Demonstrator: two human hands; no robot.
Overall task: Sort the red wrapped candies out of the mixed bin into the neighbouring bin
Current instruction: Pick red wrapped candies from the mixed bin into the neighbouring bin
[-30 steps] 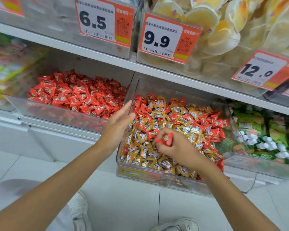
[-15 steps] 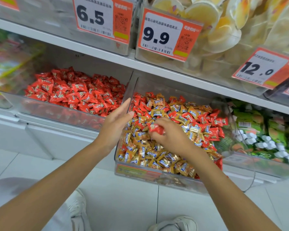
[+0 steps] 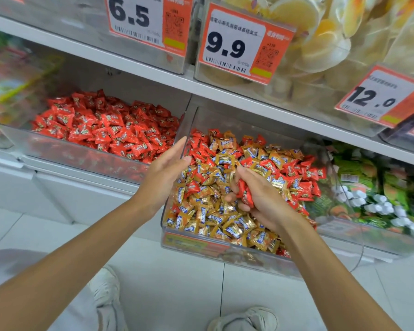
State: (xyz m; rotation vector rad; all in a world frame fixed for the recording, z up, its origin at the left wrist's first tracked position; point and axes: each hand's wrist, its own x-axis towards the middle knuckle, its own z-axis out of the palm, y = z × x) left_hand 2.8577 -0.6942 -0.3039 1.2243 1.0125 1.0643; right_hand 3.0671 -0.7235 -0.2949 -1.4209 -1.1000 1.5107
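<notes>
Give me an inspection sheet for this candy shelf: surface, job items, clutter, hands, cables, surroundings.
Surface: white shelf ledge carries clear bins side by side.
Job's things: clear plastic mixed bin holds gold wrapped candies and red wrapped candies; neighbouring clear bin holds red ones only.
Clutter: green packets and white sweets, bin further right.
Grippers: left hand open at the mixed bin's left wall; right hand grips red candies above the mix.
Cables: thin dark curved line beside mixed bin; unclear if wire.
Surroundings: orange price tags above; white tiled floor, white shoes below.

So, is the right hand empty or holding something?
Holding. The right hand curls round red wrapped candy above the mixed bin.
</notes>
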